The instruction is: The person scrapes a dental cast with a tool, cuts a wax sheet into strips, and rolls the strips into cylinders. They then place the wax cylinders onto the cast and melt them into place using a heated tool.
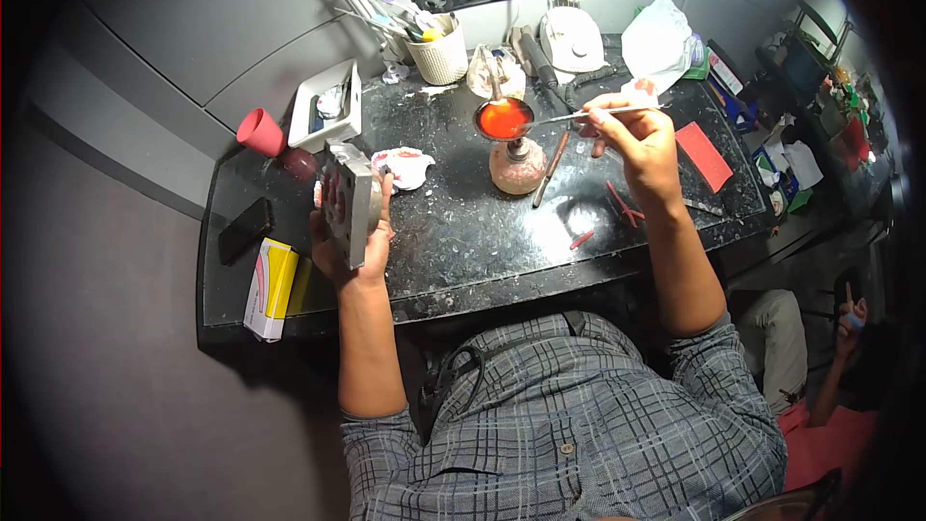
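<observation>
My left hand (371, 249) is wrapped round a grey metal block (359, 205), held tilted up above the black tabletop at the left. Between the fingers and thumb of my right hand (641, 140) is a thin metal tool (564, 120). Its tip is at the edge of a round ladle of red liquid (503, 119). The ladle sits over a small round burner (518, 169). A brown-handled tool (552, 170) leans or lies beside the burner. Behind the block lies a white and pink plaster piece (405, 168).
Red wax sheet (704, 156) and red strips (625, 204) lie right. Around the left side are a pink cup (260, 132), white tray (342, 119) and yellow box (277, 282). A tool holder (439, 58) stands behind. Another person's hand (851, 320) shows lower right.
</observation>
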`<state>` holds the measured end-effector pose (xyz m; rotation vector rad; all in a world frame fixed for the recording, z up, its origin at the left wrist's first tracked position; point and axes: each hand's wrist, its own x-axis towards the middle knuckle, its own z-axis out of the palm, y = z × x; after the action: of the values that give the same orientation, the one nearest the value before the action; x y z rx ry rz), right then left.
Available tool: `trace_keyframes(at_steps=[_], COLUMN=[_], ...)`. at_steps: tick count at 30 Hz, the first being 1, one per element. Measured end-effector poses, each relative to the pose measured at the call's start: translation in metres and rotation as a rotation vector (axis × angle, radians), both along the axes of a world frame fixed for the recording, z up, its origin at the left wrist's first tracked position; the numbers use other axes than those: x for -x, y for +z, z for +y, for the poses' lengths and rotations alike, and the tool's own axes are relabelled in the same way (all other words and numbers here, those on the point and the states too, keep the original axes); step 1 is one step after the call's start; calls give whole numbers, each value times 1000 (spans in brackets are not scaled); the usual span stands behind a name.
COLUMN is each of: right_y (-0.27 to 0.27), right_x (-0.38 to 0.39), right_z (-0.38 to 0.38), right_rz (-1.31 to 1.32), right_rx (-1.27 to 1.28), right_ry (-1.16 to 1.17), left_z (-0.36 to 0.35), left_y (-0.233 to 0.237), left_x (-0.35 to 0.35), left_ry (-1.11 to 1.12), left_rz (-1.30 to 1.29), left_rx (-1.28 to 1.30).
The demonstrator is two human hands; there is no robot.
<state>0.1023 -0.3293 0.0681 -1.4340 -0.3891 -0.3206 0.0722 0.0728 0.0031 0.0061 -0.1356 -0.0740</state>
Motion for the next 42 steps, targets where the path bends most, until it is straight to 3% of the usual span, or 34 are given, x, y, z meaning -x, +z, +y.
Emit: trace_keyframes(at_steps=[2,3,7,15,18,19,20,22,23,24,26,27,28,30,34,38,40,42], right_y=[-3,-6,-13,-15,-13,-12,-11,-12,-14,-14,-14,-15,-15,-17,-15,-17,-17,-14], right_x=[-1,-1,0,1,5,6,7,9,10,10,14,15,16,21,34,36,37,37], right_z=[-9,-10,-2,1,2,2,2,5,7,8,14,17,19,26,41,50,52,52], right_rz=[-10,7,53,51,52,54,53,60,55,50,42,47,24,-20,44,73,51,50], right_rx=[-73,-88,-27,-28,-25,-18,-18,-28,-46,-30,-60,-60,-73,-85,23,124,135,182], right_ry=[123,139,64,76,67,64,69,70,83,97,142,149,215,298,383,373,396,408], left_z=[-4,1,2,-7,-8,-11,-10,-23,-23,-30,-36,-41,-47,-56,-54,-54,-50,-52], left_y=[8,10,5,8,12,13,16,25,19,18,11,10,8,12,6,1,-11,-3], left_x=[2,1,3,-1,6,7,10,15,13,16,18,16,18,16,16,20,16,20], left_ry=[272,286,243,178,181,240,135,143,-119,-138,81,55,167,85,10,20,153,95], left_rz=[127,198,-27,-182,-237,-150,-140,-91,-295,-296,-134,-160,-157,-272,-199,-165,-52,-94], left_rx=[-40,108,86,73,-187,-270,-273,-381,-128,-137,-537,-475,-620,-626,-697,-686,-765,-754])
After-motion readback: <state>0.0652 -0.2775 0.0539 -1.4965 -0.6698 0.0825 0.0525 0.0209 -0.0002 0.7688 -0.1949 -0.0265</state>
